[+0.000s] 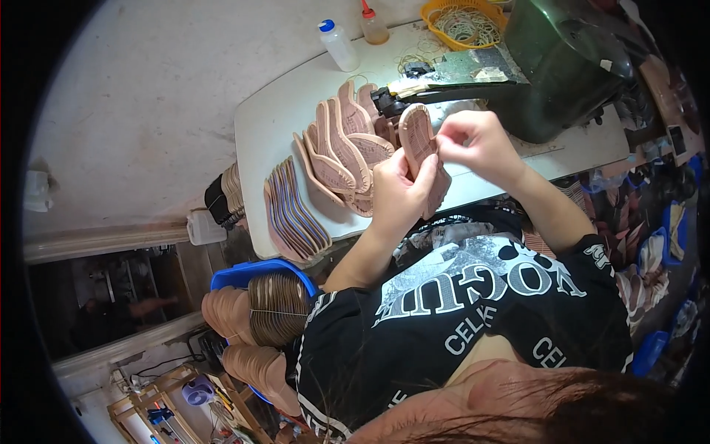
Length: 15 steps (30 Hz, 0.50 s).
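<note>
My left hand (403, 185) is closed round a tan shoe insole (416, 127), keeping it upright above the table's near edge. Its rounded end points away from me, and its rim looks pleated. At the insole's right edge, the fingers of my right hand (484, 144) are pinched together against the rim; whether a thread or scrap is between them is too small to tell. Just left of my hands lies a loose pile of similar insoles (344, 144). Farther left, a neat row of thin, dark-edged insoles (296, 211) leans together on the table.
A green sewing machine (547, 66) stands behind my right hand on the white table (277, 111). At the back are a blue-capped bottle (339, 48), a red-tipped bottle (375, 29) and a yellow basket (436, 26). Bundled insoles fill a blue bin (262, 268) at my left.
</note>
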{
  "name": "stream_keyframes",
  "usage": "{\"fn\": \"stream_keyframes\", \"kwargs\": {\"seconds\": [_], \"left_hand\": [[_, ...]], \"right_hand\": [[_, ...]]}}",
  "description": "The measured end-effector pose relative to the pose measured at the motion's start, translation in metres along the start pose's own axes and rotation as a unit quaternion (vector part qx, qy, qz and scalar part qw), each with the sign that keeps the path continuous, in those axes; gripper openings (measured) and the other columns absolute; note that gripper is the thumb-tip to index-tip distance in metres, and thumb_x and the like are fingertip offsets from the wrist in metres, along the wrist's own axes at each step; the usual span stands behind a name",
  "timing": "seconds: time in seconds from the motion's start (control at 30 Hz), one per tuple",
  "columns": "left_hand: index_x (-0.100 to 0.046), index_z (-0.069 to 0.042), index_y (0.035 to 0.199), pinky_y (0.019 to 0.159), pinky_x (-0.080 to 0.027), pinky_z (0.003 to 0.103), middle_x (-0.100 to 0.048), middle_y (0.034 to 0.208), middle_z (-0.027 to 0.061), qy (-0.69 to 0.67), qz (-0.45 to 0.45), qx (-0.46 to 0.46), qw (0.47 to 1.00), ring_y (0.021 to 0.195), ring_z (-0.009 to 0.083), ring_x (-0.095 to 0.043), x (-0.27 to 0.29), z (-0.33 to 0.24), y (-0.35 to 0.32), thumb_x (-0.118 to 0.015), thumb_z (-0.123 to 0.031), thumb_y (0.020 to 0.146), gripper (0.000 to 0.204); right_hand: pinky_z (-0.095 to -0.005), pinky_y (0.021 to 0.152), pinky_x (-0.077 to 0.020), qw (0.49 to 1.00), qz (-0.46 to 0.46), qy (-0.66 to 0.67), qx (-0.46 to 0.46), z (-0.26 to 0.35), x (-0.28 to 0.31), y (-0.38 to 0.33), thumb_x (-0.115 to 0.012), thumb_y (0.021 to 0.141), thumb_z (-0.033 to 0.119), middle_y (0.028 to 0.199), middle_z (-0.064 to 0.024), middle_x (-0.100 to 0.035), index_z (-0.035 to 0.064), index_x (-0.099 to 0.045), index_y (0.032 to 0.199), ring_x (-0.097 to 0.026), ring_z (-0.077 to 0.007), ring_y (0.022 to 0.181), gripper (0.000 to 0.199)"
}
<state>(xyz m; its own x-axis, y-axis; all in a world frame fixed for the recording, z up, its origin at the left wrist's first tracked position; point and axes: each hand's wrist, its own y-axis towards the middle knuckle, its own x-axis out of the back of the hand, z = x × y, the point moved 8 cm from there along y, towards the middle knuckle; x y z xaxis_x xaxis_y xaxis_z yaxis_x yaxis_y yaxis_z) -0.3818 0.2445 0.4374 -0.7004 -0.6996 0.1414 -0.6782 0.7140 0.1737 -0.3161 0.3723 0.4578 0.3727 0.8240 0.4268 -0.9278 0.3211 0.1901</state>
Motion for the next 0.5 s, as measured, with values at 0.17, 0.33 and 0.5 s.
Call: {"fn": "stream_keyframes", "kwargs": {"seconds": [0.17,0.33,0.5], "left_hand": [[-0.066,0.002,0.098,0.070,-0.049,0.024,-0.068,0.087,0.0044,-0.191,-0.066,0.004,0.979,0.077,0.0088,-0.062,0.010,-0.009,-0.002,-0.062,-0.012,0.092,0.016],[-0.065,0.001,0.106,0.076,-0.049,0.024,-0.067,0.099,0.0066,-0.351,-0.075,0.051,0.932,0.087,0.0100,-0.062,0.012,0.009,0.000,-0.059,-0.013,0.095,0.019],[-0.063,0.004,0.109,0.082,-0.048,0.026,-0.067,0.103,0.0079,-0.273,-0.078,-0.015,0.959,0.094,0.0108,-0.062,0.015,-0.001,-0.001,-0.059,-0.011,0.095,0.021]], "right_hand": [[-0.0225,0.063,-0.0479,0.983,-0.063,0.171,0.016,0.006,-0.007,-0.009,-0.068,0.088,0.012,0.081,-0.0009,-0.062,-0.0007,-0.062,0.089,-0.057,-0.0066,0.071,0.014],[-0.0254,0.061,-0.0463,0.994,-0.079,0.004,0.075,0.039,-0.009,-0.009,-0.078,0.078,0.014,0.073,-0.0044,-0.057,0.0012,-0.060,0.084,-0.054,-0.0108,0.064,0.023],[-0.0271,0.061,-0.0478,0.994,-0.080,0.051,0.052,0.036,-0.002,-0.001,-0.074,0.081,0.013,0.076,-0.0079,-0.064,0.0005,-0.067,0.086,-0.060,-0.0131,0.067,0.015]]}}
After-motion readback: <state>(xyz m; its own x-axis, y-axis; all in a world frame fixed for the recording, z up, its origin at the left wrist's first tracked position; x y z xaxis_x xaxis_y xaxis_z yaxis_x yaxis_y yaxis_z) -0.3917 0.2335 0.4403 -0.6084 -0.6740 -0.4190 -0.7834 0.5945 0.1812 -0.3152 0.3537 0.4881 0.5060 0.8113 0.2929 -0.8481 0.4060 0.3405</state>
